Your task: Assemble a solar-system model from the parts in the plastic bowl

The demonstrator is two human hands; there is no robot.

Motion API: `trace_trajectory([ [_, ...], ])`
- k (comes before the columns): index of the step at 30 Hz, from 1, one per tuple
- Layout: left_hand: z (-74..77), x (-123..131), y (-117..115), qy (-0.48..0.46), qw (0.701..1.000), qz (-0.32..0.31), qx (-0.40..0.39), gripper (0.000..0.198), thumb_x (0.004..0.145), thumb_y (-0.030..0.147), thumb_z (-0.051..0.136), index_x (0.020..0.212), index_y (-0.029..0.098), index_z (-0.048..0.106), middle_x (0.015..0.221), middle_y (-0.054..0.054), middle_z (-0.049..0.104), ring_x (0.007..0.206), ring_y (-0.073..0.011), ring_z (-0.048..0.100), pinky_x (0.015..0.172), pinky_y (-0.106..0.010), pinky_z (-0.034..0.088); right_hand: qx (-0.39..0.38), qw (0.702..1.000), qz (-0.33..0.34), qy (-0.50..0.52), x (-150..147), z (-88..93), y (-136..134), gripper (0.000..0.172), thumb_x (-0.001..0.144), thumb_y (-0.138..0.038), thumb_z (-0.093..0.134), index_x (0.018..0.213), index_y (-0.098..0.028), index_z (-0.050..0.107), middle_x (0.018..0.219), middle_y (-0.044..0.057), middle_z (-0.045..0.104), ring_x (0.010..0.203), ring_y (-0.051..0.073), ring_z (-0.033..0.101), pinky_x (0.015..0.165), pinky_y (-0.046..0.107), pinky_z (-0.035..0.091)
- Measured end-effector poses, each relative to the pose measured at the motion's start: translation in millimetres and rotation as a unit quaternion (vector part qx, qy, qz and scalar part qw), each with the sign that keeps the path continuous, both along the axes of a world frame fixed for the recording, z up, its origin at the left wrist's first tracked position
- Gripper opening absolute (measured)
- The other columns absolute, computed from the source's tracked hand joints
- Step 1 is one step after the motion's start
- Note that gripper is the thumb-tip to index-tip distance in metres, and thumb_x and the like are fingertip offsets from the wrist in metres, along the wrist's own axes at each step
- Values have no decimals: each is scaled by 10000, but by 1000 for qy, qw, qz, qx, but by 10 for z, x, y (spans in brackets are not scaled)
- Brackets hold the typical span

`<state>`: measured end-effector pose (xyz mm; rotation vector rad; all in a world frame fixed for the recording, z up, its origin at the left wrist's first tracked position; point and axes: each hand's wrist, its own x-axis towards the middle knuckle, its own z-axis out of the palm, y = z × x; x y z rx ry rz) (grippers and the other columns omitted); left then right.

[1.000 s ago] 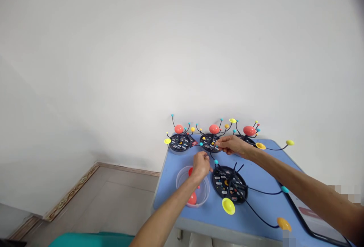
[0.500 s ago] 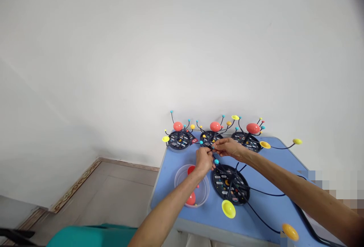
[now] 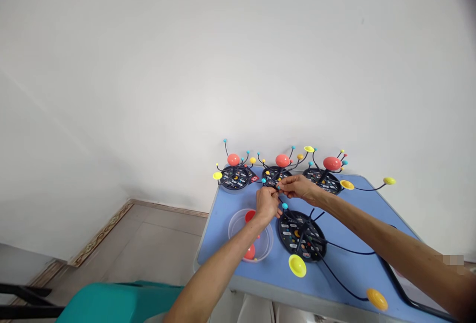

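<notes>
My right hand has its fingertips pinched on a small blue ball. Just left of it, my left hand is closed, its fingertips meeting the right hand's at the ball; what else it grips is hidden, perhaps a thin black rod. Below both hands sits a solar system model on a round black base, printed with small labels. Its curved rods carry a blue ball, a yellow ringed planet and an orange planet. Two short rods on top have bare ends.
Three similar models with red suns stand along the wall at the back of the blue table. A clear round tub holds red pieces and small balls. A dark-framed tablet-like object lies at right, a teal seat at lower left.
The view has tilted slightly, moving the table scene up a little. Both hands stay together around the small blue ball, with hardly any shift between them.
</notes>
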<state>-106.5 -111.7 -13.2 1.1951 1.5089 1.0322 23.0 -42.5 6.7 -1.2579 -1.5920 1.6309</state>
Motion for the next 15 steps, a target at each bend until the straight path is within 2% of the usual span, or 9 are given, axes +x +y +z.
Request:
trace_trajectory([
  [5,11,-6,1,-5,1000,-5,0,304,888,166,478,595,141,557,478,34,533,329,-86,529,339,-165,370,49,998,21,-30,0,-4,1,262,561,-341,780,695,-132,695,562,11,608,527,103,523,520,246,461],
  [9,-2,-12,9,-3,1000,-9,4,261,887,192,518,658,131,625,479,37,532,335,-84,529,337,-159,369,127,988,52,-76,-4,18,0,203,630,-316,694,727,-138,699,534,-7,590,507,113,517,505,249,448],
  [12,-8,-15,6,3,1000,-11,8,277,887,179,498,649,125,626,496,23,545,341,-90,536,340,-168,382,208,966,87,-124,-11,76,-17,124,667,-244,636,716,-150,701,550,-8,612,504,126,521,505,254,428],
  [15,-11,-16,-1,12,1000,-16,15,302,880,161,489,600,128,600,498,11,553,343,-93,539,335,-171,375,303,931,118,-165,-26,154,-55,141,697,-146,571,720,-164,709,669,22,677,641,168,591,615,276,445],
])
